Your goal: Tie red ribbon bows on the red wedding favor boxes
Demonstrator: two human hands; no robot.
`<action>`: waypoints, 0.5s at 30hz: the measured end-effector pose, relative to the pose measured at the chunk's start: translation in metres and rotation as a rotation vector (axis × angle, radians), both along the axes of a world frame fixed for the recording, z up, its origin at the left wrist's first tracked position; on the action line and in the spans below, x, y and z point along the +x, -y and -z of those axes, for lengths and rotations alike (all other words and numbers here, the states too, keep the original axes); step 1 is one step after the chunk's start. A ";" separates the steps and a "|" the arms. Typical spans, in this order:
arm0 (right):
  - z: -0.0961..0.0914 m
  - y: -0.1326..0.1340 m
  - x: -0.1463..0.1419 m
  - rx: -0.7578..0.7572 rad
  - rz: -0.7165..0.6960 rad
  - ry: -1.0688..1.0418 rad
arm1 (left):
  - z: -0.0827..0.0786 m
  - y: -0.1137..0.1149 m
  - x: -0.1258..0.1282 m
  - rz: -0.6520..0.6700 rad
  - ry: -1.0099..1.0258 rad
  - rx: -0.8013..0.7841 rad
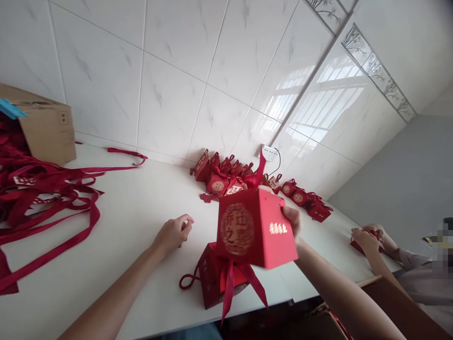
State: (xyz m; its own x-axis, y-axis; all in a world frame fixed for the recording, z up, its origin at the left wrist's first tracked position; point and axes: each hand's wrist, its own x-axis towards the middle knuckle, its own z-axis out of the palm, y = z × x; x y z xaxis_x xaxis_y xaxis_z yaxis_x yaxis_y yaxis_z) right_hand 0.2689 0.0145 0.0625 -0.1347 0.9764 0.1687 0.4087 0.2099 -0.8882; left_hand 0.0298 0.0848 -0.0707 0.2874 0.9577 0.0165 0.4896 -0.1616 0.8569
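Observation:
My right hand grips the right side of a red gift box with gold characters, held up over the table and slightly blurred. A red ribbon rises from the top of this box. Below and partly behind it, a second red gift box sits near the table's front edge, with a cord loop on its left and ribbon ends hanging in front. To the left, my left hand is just above the white table, fingers loosely bent and holding nothing.
Several small red boxes stand in rows along the tiled wall, near a socket strip. Loose red ribbons and a cardboard box lie at left. At right, another person's hands work on a red box.

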 end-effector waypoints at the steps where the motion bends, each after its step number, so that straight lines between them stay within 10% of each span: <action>1: -0.002 0.002 0.002 0.136 -0.033 -0.019 | 0.001 0.000 0.000 -0.001 0.000 -0.006; 7: -0.013 0.010 0.012 1.059 -0.122 0.277 | 0.001 -0.002 -0.001 -0.018 0.000 -0.037; 15: -0.012 0.034 0.014 1.316 0.008 0.562 | -0.002 -0.001 -0.001 -0.018 0.000 -0.043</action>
